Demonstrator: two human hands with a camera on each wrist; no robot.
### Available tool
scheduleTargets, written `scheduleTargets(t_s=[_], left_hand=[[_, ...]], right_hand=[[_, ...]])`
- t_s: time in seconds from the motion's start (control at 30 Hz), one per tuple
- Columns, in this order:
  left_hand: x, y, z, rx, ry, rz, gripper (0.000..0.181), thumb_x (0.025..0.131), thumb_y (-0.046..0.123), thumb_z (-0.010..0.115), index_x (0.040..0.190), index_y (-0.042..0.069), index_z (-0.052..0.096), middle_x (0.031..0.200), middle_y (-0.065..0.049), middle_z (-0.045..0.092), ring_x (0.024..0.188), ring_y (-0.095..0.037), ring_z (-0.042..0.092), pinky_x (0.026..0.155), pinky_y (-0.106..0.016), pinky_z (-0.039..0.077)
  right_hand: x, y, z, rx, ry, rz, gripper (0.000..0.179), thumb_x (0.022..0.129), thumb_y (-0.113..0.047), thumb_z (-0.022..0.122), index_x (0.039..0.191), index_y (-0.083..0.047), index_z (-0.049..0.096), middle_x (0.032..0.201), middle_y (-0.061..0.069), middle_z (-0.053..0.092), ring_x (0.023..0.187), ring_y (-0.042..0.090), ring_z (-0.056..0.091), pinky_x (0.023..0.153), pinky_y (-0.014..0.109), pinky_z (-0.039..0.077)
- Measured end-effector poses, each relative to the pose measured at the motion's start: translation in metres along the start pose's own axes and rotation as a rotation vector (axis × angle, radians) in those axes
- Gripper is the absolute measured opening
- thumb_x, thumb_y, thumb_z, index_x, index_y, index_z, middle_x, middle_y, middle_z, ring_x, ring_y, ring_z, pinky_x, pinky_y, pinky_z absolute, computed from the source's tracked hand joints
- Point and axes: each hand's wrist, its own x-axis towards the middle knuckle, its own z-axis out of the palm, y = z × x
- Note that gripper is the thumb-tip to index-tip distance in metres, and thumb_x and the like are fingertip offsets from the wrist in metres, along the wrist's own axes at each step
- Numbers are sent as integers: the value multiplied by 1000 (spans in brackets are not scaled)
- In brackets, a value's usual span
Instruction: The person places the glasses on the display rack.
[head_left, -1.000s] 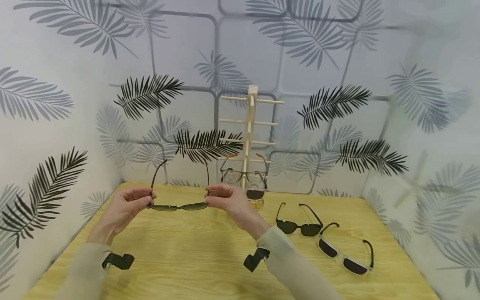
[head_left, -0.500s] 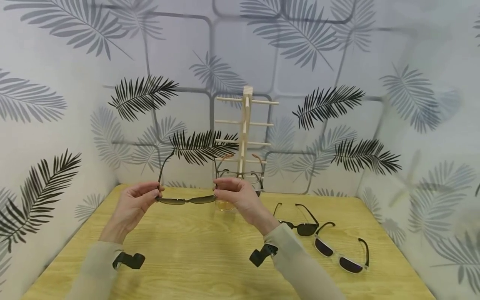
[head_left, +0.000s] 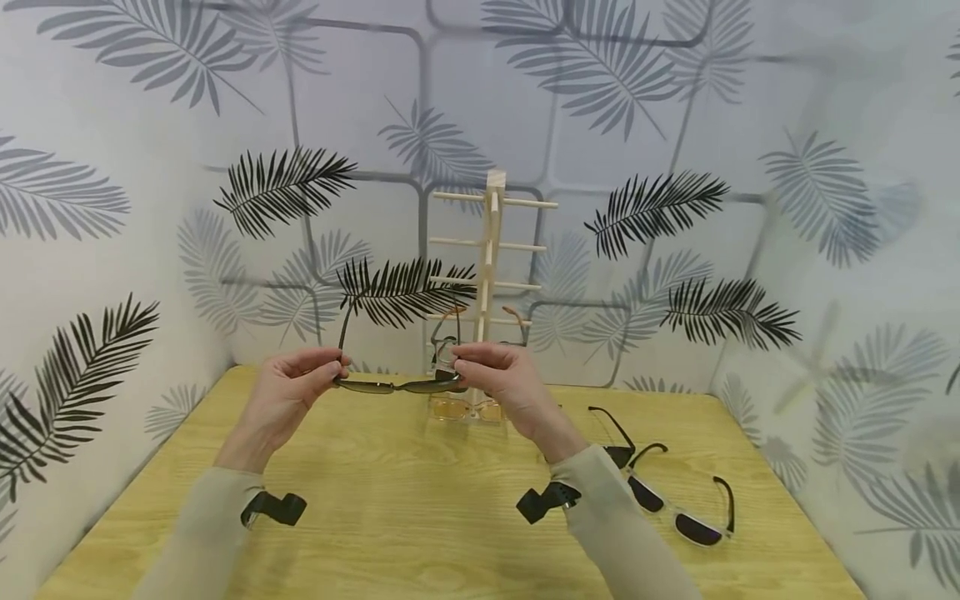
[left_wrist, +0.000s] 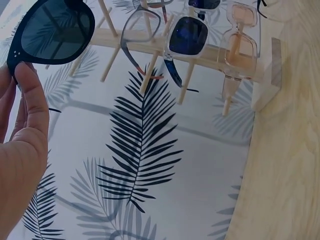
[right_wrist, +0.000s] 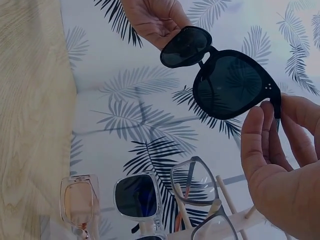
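Observation:
Black-framed sunglasses [head_left: 431,387] with dark lenses are held up above the table, temples unfolded and pointing away toward the wall. My left hand [head_left: 281,400] pinches them at the left hinge, between thumb and fingers. At the opposite hinge, my right hand [head_left: 517,396] grips the other temple the same way. Just behind the right side of the sunglasses stands a wooden display rack [head_left: 491,250] with pairs of dowels. Its lower levels carry grey-framed eyeglasses [right_wrist: 192,181] with orange temple tips, clear-framed sunglasses [left_wrist: 188,35] with dark blue lenses, and orange-tinted glasses [head_left: 450,409] at the bottom.
Right of the rack, black sunglasses [head_left: 619,455] lie on the wooden table [head_left: 405,508], partly covered by the right forearm. White-framed sunglasses [head_left: 697,529] with dark lenses rest nearer the front. A leaf-patterned wall [head_left: 360,108] closes off the back and sides.
Both hands have carried the black sunglasses to the right and slightly upward, so they now overlap the rack's left side in the head view. The grip stays the same.

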Motion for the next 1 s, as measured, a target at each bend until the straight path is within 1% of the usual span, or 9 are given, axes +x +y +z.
scheduleTargets(t_s=[0.13,0.23,0.4,0.6,0.7,0.83,0.97,1.0], left_hand=[[5,2,7,-1,-1,10,26,95,-9,54,110,1,73,101,-3,76,90,-15,70,85,-23,56],[9,3,14,-2,8,14,27,95,-9,55,107,4,75,100,-3,76,89,-14,70,81,-22,56],[17,4,27,-11,39,9,24,94,-7,58,103,6,77,98,-3,76,85,-13,71,74,-22,57],[25,4,43,-16,59,-4,20,94,-4,61,102,6,76,98,-3,76,84,-13,70,72,-22,58],[28,4,49,4,66,-2,18,94,-1,62,102,7,76,99,-2,76,84,-13,70,72,-22,57],[35,1,56,53,79,8,15,94,4,64,102,8,76,99,-1,75,83,-12,67,72,-21,57],[43,-2,62,96,83,4,14,94,8,66,104,7,75,98,0,75,79,-11,64,69,-21,56],[45,-3,63,101,85,2,15,93,9,66,105,5,74,98,0,75,77,-11,63,68,-21,55]], right_hand=[[-3,-4,-3,17,11,1,18,94,-10,65,106,-19,75,98,-7,72,79,9,66,86,31,54],[-4,-6,-7,59,9,2,19,94,-10,64,102,-22,76,98,-8,72,80,9,67,87,30,54],[-6,-10,-17,118,8,-18,20,95,-5,62,102,-19,76,98,-5,73,84,10,68,85,30,56],[-7,-16,-26,168,23,-44,26,96,0,59,98,-18,76,96,-3,72,88,11,67,84,26,56],[-8,-18,-31,217,18,-46,25,96,2,57,100,-16,76,95,-2,72,89,11,68,83,25,56],[-8,-19,-40,282,13,-38,28,97,2,56,99,-16,77,96,0,72,88,10,69,79,23,57],[-6,-20,-49,314,19,-33,29,97,3,55,98,-16,77,97,1,72,88,10,69,76,22,57],[-6,-20,-51,316,20,-28,29,97,2,55,98,-16,77,97,1,71,88,10,68,76,22,57]])
